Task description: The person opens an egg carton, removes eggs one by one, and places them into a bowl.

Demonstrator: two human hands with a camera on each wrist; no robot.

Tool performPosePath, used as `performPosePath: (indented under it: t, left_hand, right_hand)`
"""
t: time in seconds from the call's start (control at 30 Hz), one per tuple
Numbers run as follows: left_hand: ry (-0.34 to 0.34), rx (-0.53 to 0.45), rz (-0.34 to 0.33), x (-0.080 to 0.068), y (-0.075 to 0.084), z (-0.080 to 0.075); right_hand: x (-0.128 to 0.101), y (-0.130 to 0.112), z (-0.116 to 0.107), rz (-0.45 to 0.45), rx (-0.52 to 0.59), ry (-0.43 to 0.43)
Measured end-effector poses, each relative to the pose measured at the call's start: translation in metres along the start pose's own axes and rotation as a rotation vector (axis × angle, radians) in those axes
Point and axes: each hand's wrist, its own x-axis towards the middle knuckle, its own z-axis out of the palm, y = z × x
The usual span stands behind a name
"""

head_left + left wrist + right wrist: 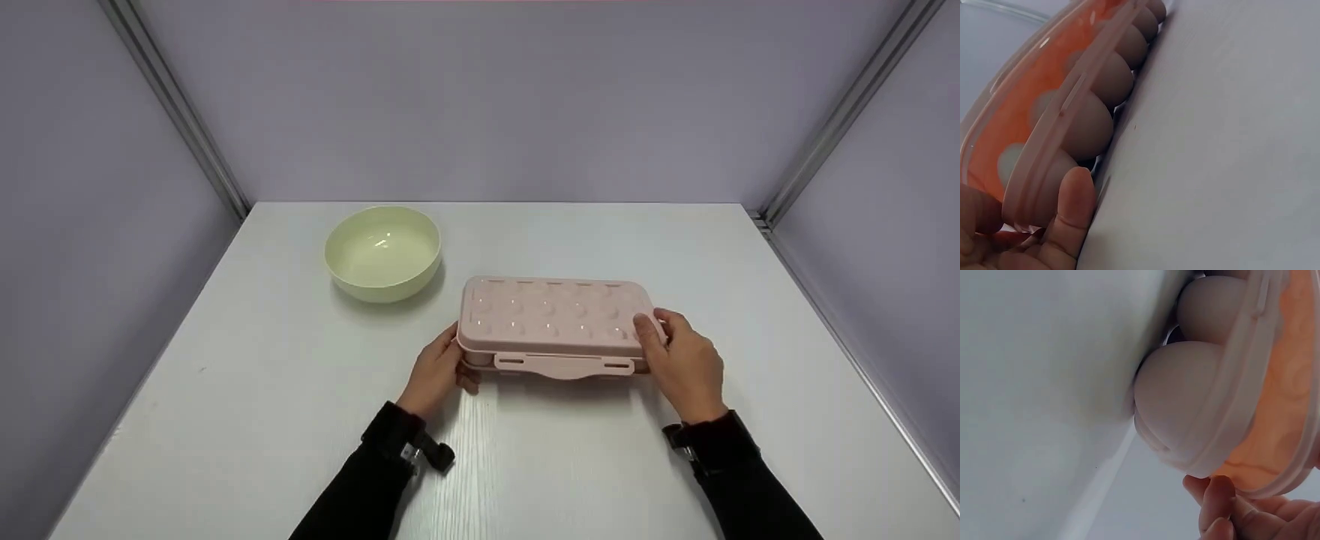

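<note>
Between my two hands, near the front middle of the white table [675,247], sits the pink egg box [553,315], lid down and its front latch tab facing me. On its left end my left hand [439,371] cups the lower corner; the left wrist view shows a thumb [1072,208] laid along the base rim, just under the row of rounded egg cups. Up and away from that hand, well apart from the box, stands the pale green bowl [382,251]. Moving right across the lid, the dimpled top looks like thin, stiff moulded plastic, smooth and a bit slippery, and I judge the box light in itself but fragile in handling if the cups are loaded; whether real eggs sit inside I cannot tell through the tinted shell. The short ends, low where base meets lid, seem the safest places to take hold. On the right end my right hand [682,360] wraps the corner, thumb over the lid edge and fingertips [1216,503] curled beneath the rim. Both hands are closed round the box, neither spread wide.
</note>
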Motion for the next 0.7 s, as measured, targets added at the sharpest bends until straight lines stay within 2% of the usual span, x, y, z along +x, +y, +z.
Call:
performPosePath:
  t: [0.3, 0.47, 0.7]
  left_hand:
    - [0.003, 0.070, 0.008, -0.0005, 0.0000, -0.0016]
    - [0.016, 0.112, 0.001, -0.0004, 0.0002, -0.0023]
    - [0.013, 0.125, -0.006, -0.0003, 0.0000, -0.0027]
  right_hand:
    - [0.0007, 0.0000, 0.0022, -0.005, 0.024, 0.027]
    - [0.0015, -0.0005, 0.0042, 0.021, 0.032, 0.032]
    - [0.0024, -0.0014, 0.0045, 0.044, 0.081, 0.050]
